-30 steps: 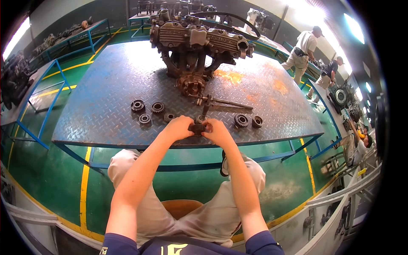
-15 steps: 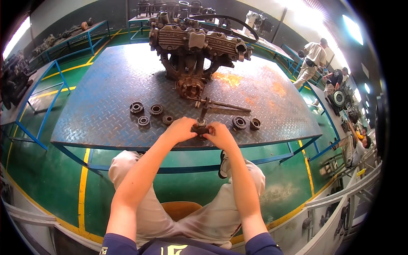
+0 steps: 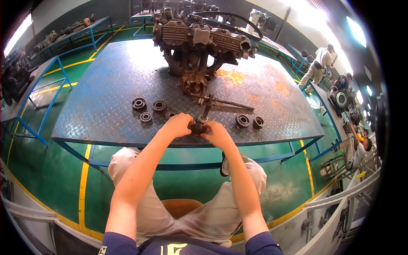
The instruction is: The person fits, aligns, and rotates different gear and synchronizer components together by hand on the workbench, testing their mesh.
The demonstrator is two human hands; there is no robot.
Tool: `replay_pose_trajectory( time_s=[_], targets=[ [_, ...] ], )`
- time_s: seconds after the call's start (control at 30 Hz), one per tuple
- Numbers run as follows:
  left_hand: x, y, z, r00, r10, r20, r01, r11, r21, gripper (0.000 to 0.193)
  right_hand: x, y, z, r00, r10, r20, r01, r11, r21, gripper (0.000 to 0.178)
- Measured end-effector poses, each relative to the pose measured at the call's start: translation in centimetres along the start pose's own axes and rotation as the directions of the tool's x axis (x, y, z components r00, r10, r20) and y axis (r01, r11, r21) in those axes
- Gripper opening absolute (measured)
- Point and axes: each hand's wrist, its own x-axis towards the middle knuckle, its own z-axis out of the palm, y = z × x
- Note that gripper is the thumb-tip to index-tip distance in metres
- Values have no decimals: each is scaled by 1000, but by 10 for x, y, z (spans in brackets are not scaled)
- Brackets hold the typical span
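Close to the near edge of the metal table [image 3: 97,123], my left hand [image 3: 182,125] grips the left side of a dark toothed gear [image 3: 198,128]. My right hand [image 3: 216,133] has its fingers curled against the gear's right side. Out of the gear's far side a shaft [image 3: 208,106] rises, with a lighter ring-like part [image 3: 203,119] around its lower end. Just beyond my left hand lies a partly hidden gear [image 3: 170,115]. Farther left are a gear [image 3: 159,106], another gear [image 3: 139,103] and a bearing-like ring [image 3: 145,117]. Right of my hands are a gear [image 3: 242,121] and a smaller ring-shaped gear [image 3: 258,122].
An engine block [image 3: 204,38] stands on the far part of the table. A long rod [image 3: 233,104] lies behind the shaft. Side benches [image 3: 38,85] hold more machine parts. At the right, a person [image 3: 318,66] stands by another bench, with others nearer.
My fingers have shifted on the gear, and its toothed side now shows more between them. The whole view has moved slightly.
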Motion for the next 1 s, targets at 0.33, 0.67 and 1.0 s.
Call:
replay_pose_trajectory(
  time_s=[0.33,0.67,1.0],
  targets=[
    [-4,6,-2,1000,-1,6,1,1000,-20,35,-5,-6,-19,989,126,76,-133,987,92,31],
    [4,-7,16,978,147,-149,-156,986,-51,29,13,-31,-4,999,-38,14,36,993,111,31],
    [-4,-4,1,1000,-24,-3,24,996,80,29,0,-24,4,987,107,124,-107,994,-3,27]
  ],
)
